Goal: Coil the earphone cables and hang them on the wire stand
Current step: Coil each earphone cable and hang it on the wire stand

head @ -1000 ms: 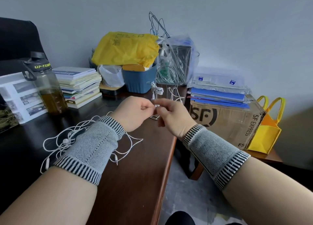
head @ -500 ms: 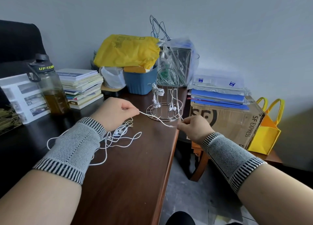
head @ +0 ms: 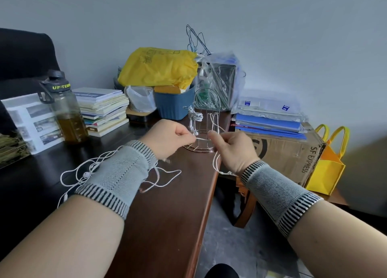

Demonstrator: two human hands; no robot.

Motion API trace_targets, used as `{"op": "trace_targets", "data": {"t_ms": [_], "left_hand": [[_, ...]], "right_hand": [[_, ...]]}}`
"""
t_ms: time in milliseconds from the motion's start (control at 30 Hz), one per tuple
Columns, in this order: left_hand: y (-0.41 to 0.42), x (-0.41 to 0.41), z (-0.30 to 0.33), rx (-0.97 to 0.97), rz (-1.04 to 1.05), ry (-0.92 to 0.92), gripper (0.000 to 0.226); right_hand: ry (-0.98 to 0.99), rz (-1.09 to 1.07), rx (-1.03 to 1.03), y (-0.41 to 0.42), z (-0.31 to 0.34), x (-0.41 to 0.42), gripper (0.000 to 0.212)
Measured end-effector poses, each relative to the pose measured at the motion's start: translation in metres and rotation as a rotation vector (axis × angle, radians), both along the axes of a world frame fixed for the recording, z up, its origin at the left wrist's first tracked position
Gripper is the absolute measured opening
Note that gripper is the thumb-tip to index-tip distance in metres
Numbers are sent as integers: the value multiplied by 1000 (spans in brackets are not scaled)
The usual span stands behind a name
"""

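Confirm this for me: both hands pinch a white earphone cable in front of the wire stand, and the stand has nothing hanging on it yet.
Not quite. The left hand and right hand do pinch the white earphone cable in front of the wire stand, but the stand is not bare: the head view shows a coiled earphone set already hanging on its left side.

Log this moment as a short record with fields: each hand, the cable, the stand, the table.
left hand: pinches the white cable
right hand: pinches the same cable, a loop hanging below it
earphone cable: short stretch spans between the hands; the rest lies loose on the table
wire stand: upright behind the hands, one coiled earphone set hanging on it
table: dark wood
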State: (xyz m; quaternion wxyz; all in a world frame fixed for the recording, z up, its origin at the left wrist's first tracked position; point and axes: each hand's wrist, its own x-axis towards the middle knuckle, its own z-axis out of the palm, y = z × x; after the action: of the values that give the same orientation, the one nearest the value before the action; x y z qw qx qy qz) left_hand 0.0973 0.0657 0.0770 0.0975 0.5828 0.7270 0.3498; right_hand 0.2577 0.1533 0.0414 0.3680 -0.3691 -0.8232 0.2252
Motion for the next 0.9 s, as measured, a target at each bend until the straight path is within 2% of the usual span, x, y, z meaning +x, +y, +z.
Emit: {"op": "trace_targets", "data": {"t_ms": [133, 200, 300, 400, 500, 567, 667, 733, 833, 900], "left_hand": [[-14, -32, 4, 18, 137, -21, 20], [-19, -41, 6, 38, 176, -33, 19], [-17, -38, 8, 46, 143, -32, 14], [-8, -22, 7, 46, 69, -25, 10], [2, -7, 2, 62, 11, -31, 12], [4, -6, 0, 61, 6, -17, 13], [-3, -19, -2, 35, 38, -30, 11], [-8, -35, -4, 18, 97, -54, 13], [-17, -57, -6, 27, 196, -92, 13], [-19, -65, -7, 64, 222, -125, 12]], "right_hand": [[7, -237, -40, 26, -6, 22, 50], [-130, -290, -71, 34, -7, 26, 45], [-324, -210, -96, 27, -2, 18, 33], [-140, -38, 4, 6, 13, -5, 30], [145, 231, -237, -13, 22, -29, 28], [123, 273, -290, -14, 22, -31, 26], [16, 169, -205, -2, 16, -17, 23], [65, 67, -234, 13, 9, -2, 23], [95, -204, -257, 38, 0, 13, 30], [-49, -305, -245, 41, -1, 17, 34]]}}
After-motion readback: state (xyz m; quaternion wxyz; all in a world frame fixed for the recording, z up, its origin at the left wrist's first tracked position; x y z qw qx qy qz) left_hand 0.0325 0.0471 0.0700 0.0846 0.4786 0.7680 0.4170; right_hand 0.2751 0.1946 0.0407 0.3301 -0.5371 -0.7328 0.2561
